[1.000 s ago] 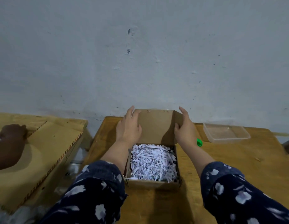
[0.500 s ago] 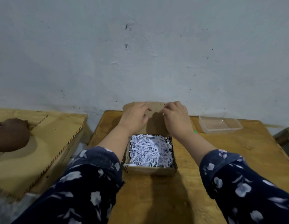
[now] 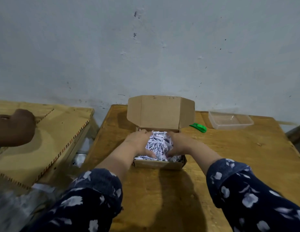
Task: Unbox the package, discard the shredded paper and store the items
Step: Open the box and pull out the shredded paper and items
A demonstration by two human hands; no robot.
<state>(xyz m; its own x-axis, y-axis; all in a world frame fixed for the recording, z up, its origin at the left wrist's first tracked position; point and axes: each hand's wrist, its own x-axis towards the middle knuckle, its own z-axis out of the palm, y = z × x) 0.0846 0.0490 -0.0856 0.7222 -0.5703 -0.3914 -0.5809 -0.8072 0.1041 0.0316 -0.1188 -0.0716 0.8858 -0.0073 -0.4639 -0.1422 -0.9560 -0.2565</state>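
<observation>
A small brown cardboard box (image 3: 158,164) stands on the wooden table (image 3: 229,148), its lid (image 3: 160,112) folded up and back against the wall. White shredded paper (image 3: 158,144) fills the box. Both of my hands are inside it. My left hand (image 3: 139,142) cups the left side of the paper heap, thumb along the front. My right hand (image 3: 178,143) cups the right side, fingers curled into the shreds. Whatever lies under the paper is hidden.
A green utility knife (image 3: 198,127) lies just right of the box. A clear plastic container (image 3: 230,120) sits at the table's back right. A second wooden table (image 3: 50,136) on the left holds a brown object (image 3: 15,128). A gap separates the tables.
Both hands left the lid, which now stands open on its own, and dropped into the box to gather the shredded paper from both sides.
</observation>
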